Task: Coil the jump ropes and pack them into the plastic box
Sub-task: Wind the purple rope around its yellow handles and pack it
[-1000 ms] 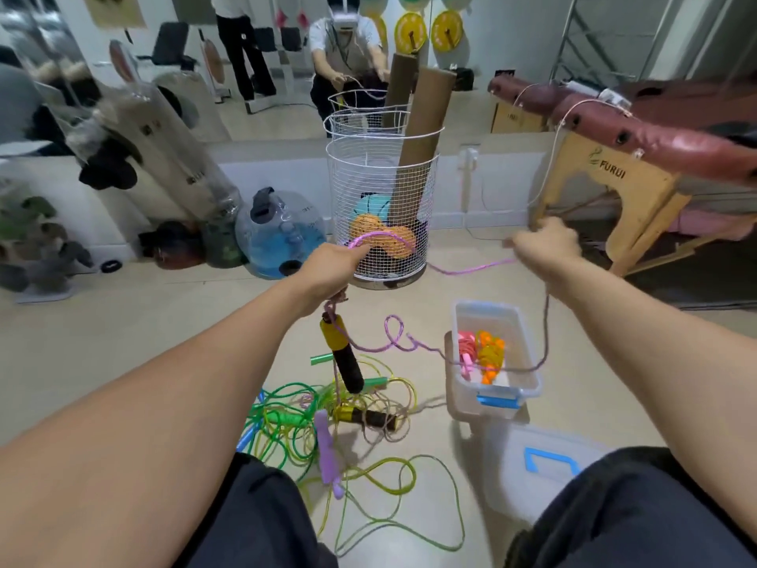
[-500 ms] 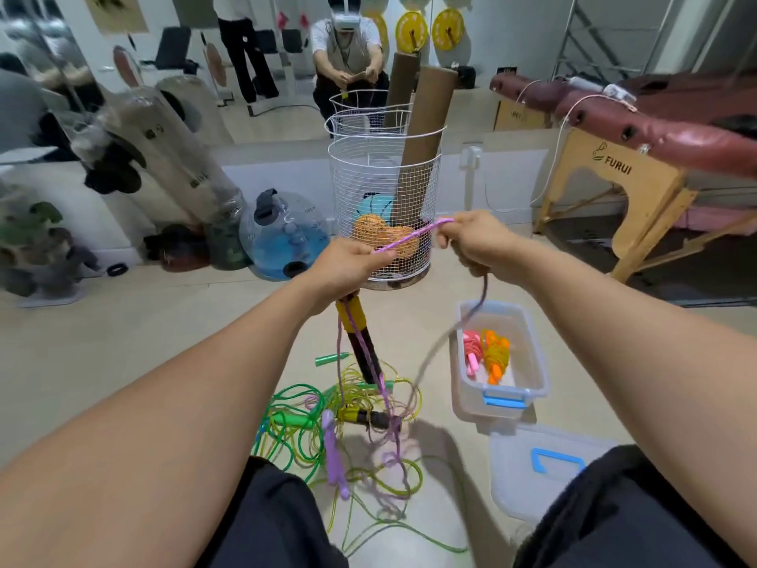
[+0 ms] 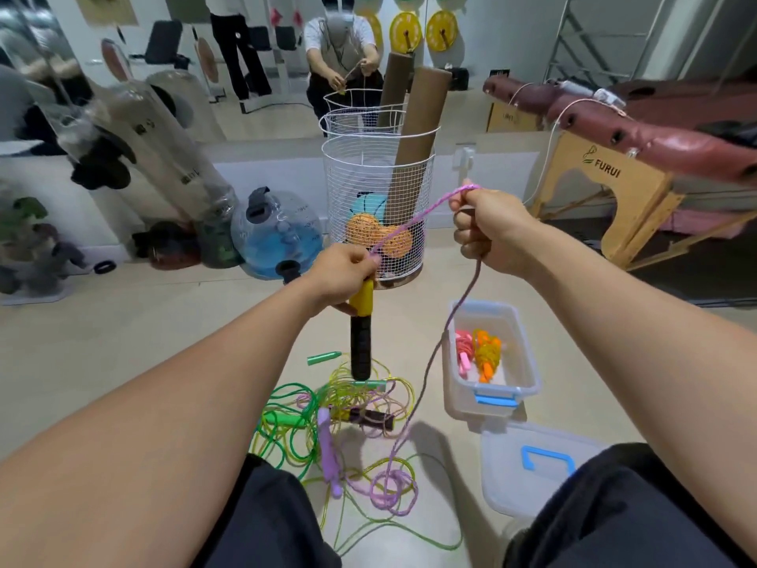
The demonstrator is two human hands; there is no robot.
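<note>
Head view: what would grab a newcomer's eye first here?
The purple rope stretched between both raised hands: the left hand grips its yellow-and-black handle, the right hand pinches the cord higher up. Below, a tangle of green and yellow ropes lies on the floor, left of the open plastic box holding coiled ropes.
</note>
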